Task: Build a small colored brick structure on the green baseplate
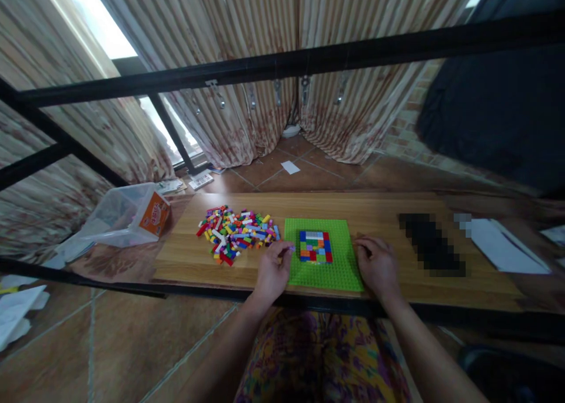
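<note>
A bright green studded baseplate (324,276) lies on the wooden board. Attached near its middle is a square patch of toy bricks (315,247) in blue, red, orange, white and green. My left hand (273,267) hovers at the baseplate's left edge, its thumb and fingers pinched around a small purple brick (291,247). By the right edge of the baseplate rests my right hand (378,265), its fingers curled together; what they hold, if anything, is hidden. To the left of the baseplate spreads a loose pile of mixed colored bricks (236,232).
A clear plastic bin (126,215) with an orange label stands left of the wooden tabletop (176,262). On the right lie a blurred-out dark object (430,244) and white paper (507,247). A black metal rail (282,65) crosses ahead, before striped curtains (229,26).
</note>
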### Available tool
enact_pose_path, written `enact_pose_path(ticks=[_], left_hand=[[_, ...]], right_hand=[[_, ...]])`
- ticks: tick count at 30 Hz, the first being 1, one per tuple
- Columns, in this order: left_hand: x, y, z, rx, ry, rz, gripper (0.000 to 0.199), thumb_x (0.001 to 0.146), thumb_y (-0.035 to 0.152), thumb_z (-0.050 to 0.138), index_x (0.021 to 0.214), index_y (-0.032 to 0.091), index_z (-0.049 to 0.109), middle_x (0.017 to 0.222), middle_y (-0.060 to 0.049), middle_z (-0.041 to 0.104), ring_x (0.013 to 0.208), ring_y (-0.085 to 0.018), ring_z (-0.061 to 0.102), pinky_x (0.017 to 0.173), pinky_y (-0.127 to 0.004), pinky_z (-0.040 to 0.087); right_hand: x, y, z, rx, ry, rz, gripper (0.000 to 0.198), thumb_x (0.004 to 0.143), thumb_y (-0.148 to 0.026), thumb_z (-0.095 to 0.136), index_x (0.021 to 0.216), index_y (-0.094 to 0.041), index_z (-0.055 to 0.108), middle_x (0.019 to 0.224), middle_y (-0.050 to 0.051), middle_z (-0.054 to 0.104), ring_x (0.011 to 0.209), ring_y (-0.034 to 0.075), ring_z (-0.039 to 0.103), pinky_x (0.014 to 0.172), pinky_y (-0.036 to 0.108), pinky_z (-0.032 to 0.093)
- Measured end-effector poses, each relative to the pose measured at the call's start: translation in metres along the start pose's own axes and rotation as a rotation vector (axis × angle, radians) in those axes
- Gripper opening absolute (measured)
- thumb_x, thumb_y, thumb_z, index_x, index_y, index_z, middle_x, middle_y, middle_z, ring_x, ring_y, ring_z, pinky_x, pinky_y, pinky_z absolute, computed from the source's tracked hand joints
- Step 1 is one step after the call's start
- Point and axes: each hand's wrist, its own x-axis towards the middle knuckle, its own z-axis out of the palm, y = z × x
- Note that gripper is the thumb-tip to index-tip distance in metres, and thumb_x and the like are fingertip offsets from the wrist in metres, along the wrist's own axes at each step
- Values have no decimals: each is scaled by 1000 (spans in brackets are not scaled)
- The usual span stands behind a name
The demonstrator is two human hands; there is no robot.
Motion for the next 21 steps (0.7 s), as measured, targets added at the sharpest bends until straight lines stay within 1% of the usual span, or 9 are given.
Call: enact_pose_path(ticks=[4, 9, 14, 17, 21], left_hand=[[9, 9, 17, 174, -98, 84, 18, 88, 17, 54, 98, 22, 68, 92, -3, 71, 86, -17, 66, 81, -30, 49], [23, 14, 32, 413, -192, 201, 15, 90, 19, 53, 93, 23, 67, 90, -2, 72, 87, -19, 64, 86, -35, 45], [31, 19, 41, 509, -241, 243, 15, 90, 22, 55, 89, 25, 69, 90, -2, 69, 89, -19, 60, 86, -36, 41], [32, 19, 45, 553, -270, 251, 16, 90, 24, 55, 87, 25, 71, 87, -3, 68, 86, -19, 58, 82, -35, 41], [31, 18, 50, 609, -278, 261, 18, 90, 22, 54, 87, 24, 71, 86, -3, 67, 86, -20, 57, 82, -35, 40]], right_hand=[[0, -3, 0, 5, 5, 18, 24, 84, -26, 48, 86, -18, 71, 96, 11, 69, 93, 24, 60, 85, 40, 46], [1, -4, -1, 16, -2, 30, 25, 85, -26, 47, 86, -18, 71, 96, 11, 69, 93, 24, 59, 86, 41, 45], [1, -5, -2, 21, -9, 44, 25, 85, -26, 47, 86, -18, 71, 96, 11, 69, 93, 24, 58, 85, 40, 45], [2, -5, -2, 25, -16, 42, 25, 85, -25, 47, 86, -19, 70, 97, 11, 69, 93, 24, 58, 85, 41, 45], [2, -5, -2, 25, -16, 39, 24, 84, -23, 47, 86, -18, 70, 97, 11, 69, 94, 24, 58, 85, 41, 45]])
